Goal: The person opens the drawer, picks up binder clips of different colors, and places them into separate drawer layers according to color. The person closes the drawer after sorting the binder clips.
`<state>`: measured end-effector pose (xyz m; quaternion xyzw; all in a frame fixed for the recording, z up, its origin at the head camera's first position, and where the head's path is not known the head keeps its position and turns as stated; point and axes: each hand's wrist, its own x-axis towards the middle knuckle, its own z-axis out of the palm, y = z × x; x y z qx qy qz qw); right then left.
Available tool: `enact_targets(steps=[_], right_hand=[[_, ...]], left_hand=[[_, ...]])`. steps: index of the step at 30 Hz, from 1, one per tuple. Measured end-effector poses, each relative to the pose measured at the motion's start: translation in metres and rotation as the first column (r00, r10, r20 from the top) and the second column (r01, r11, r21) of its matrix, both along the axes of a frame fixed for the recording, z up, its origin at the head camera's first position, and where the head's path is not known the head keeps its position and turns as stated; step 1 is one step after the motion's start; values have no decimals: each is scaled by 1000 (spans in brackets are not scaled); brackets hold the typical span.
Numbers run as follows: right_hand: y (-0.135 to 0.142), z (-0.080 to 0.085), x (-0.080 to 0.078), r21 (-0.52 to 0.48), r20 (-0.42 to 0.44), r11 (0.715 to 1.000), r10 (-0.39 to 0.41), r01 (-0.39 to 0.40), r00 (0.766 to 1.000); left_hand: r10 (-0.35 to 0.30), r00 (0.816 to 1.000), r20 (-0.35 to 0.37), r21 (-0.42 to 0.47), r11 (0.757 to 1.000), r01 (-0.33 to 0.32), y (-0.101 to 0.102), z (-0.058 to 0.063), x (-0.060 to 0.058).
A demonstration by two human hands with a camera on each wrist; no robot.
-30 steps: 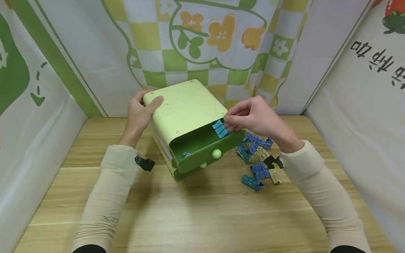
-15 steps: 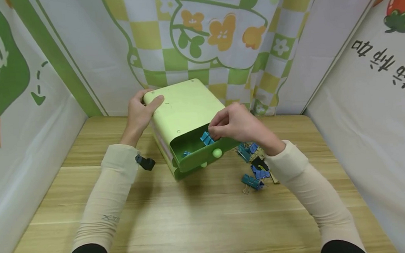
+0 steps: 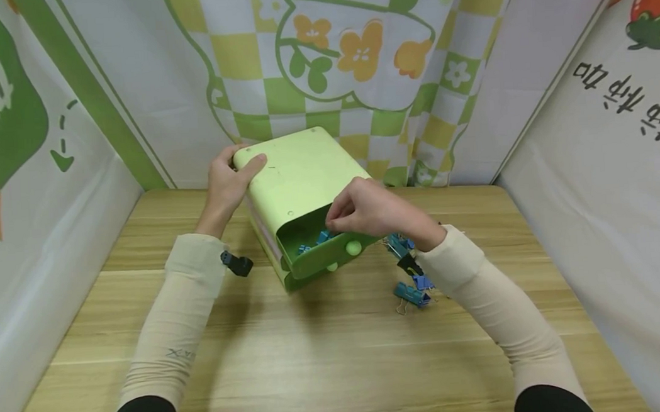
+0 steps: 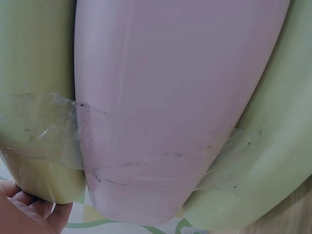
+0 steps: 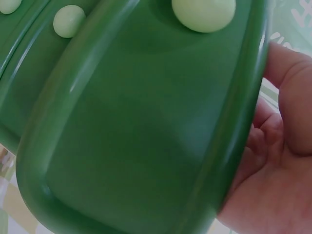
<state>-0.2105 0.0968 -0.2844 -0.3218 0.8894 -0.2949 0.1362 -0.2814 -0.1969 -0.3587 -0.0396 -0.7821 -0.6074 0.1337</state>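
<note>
Placing seemed underway, release needed: a blue metal clip (image 3: 323,237) was pinched by the right hand (image 3: 367,207), green drawer (image 3: 317,261) beneath, a boxy pale-green cabinet (image 3: 302,177) gripped by the left hand (image 3: 227,184).

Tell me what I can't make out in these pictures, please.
Head view: some of the clips on the table, behind the right sleeve.
Head view: the far inside of the drawer, under the box's top.
Head view: how many small clips lie in it; too small.
Right wrist view: the right hand's grip on the blue clip, behind the drawer front.
Left wrist view: much of the left hand, cut off at lower left.
</note>
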Motion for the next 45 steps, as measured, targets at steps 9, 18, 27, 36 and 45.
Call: enact_targets(steps=[9, 18, 27, 36, 45], right_hand=[[2, 3, 0, 27, -35, 999, -36, 37, 999], [19, 14, 4, 0, -70, 993, -115, 116, 991], [41, 31, 17, -75, -111, 986, -158, 151, 981], [63, 35, 38, -36, -106, 986, -165, 162, 981], [77, 14, 55, 16, -62, 980, -199, 200, 978]], left_hand=[[3, 1000, 2, 2, 1000, -3, 1, 0, -1], [6, 1000, -6, 11, 1000, -6, 1, 0, 0], [9, 1000, -8, 14, 1000, -9, 1, 1, 0], [8, 1000, -2, 14, 1000, -8, 1, 0, 0], [9, 1000, 2, 20, 1000, -9, 1, 1, 1]])
